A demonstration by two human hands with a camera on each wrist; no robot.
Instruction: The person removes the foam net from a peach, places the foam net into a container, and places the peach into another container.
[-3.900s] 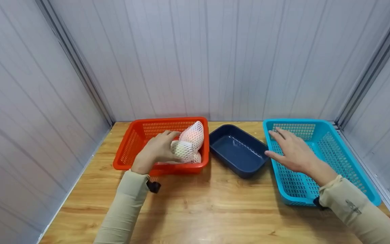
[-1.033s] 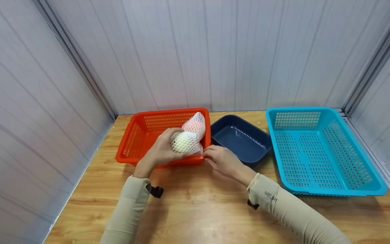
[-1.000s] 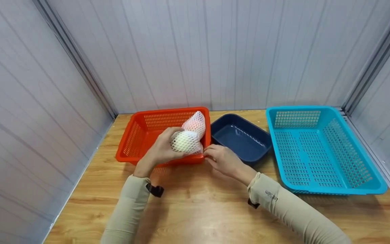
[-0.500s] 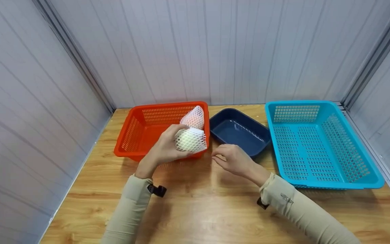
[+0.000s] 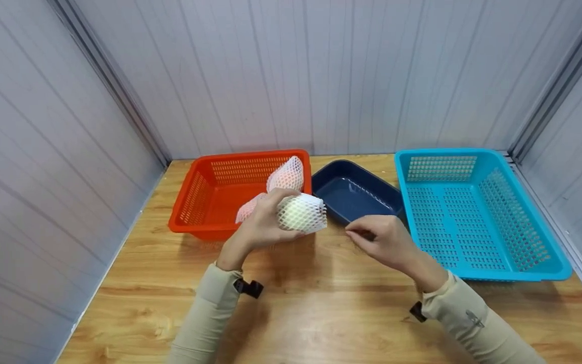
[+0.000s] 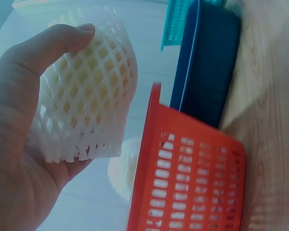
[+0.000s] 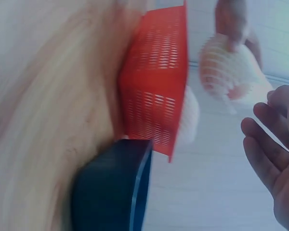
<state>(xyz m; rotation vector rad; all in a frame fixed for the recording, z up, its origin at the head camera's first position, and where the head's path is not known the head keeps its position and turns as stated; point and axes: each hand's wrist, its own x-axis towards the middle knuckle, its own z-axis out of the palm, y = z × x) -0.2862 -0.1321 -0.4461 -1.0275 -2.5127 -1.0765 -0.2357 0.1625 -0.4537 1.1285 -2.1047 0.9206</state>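
My left hand grips a round, pale yellow fruit in a white foam net, above the front right corner of the red basket. In the left wrist view the thumb lies over the net sleeve, and the fruit shows through its mesh. The right hand hovers just in front of the navy dish, fingers loosely bent and holding nothing. From the right wrist view, its fingertips are near the loose end of the net. Two pinkish netted fruits, one at the back right and one partly hidden, lie in the basket.
A turquoise basket stands on the right of the wooden table, next to the navy dish. Light grey panel walls rise behind and on both sides.
The left hand has lifted the netted fruit out of the red basket and moved it right. The right hand has left the basket's corner and shifted right, towards the dish's front.
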